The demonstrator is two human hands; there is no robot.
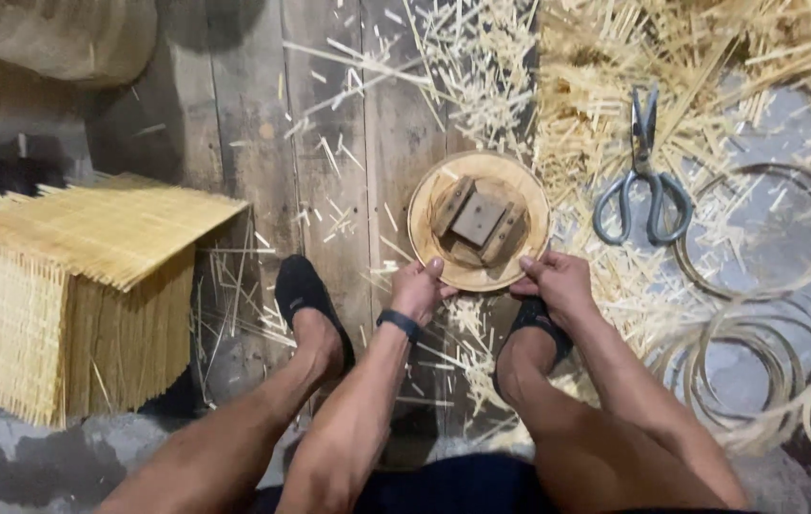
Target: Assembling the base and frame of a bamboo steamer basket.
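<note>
A round wooden disc [520, 195] lies on the plank floor between my feet, with a square wooden block [478, 218] fixed on its middle. My left hand [418, 288] grips the disc's near left rim, thumb on top. My right hand [552, 278] holds the near right rim, fingers curled over the edge. A dark band sits on my left wrist [398, 323]. Both feet in dark shoes rest on the floor, either side of my arms.
A tall stack of woven bamboo mats [72, 286] stands at the left. Grey scissors [643, 171] lie on bamboo slivers [596, 86] at the upper right. Several thin bamboo hoops [758, 352] lie at the right. Loose splinters scatter over the planks.
</note>
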